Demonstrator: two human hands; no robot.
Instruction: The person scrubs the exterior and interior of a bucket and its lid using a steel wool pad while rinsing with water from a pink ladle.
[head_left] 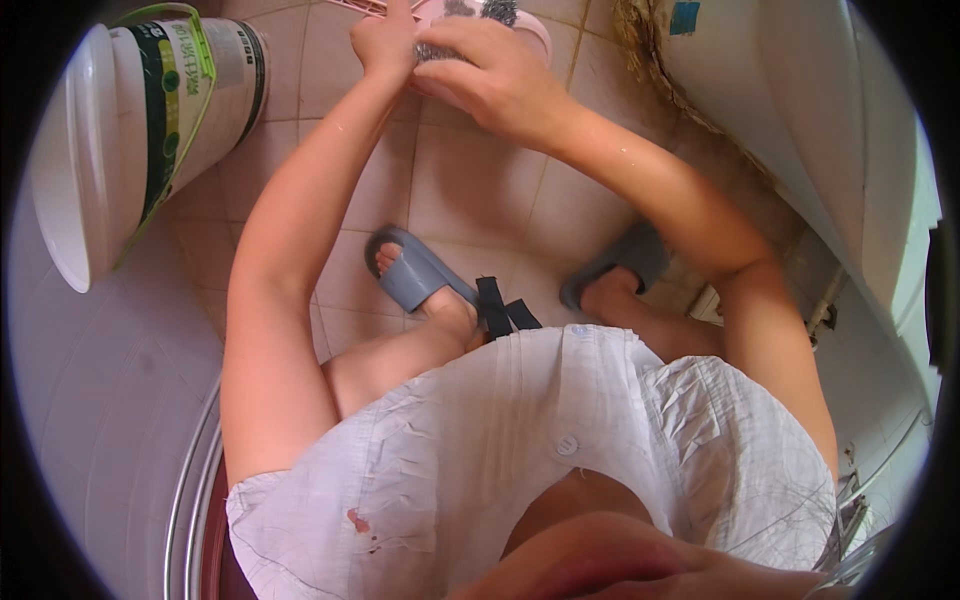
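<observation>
At the far edge, both my arms reach out to a round pink container [535, 35], which is partly out of view. My right hand [490, 75] is curled over its near side, with its fingers bent over a dark grey, rough-textured thing [435, 52] whose kind I cannot make out. More dark grey patches show beyond the fingers. Just to the left, my left hand [385, 42] is closed, its fingertips cut off by the top edge. Thin pink rods [350, 5] stick out beside it, and what it grips is hidden.
A white bucket [195, 90] with a green handle lies on its side at the left. Grey slippers [415, 272] are on my feet on the tiled floor [470, 190]. A large white curved fixture [810, 100] with a stained base stands at the right. Black straps [495, 305] hang near my knees.
</observation>
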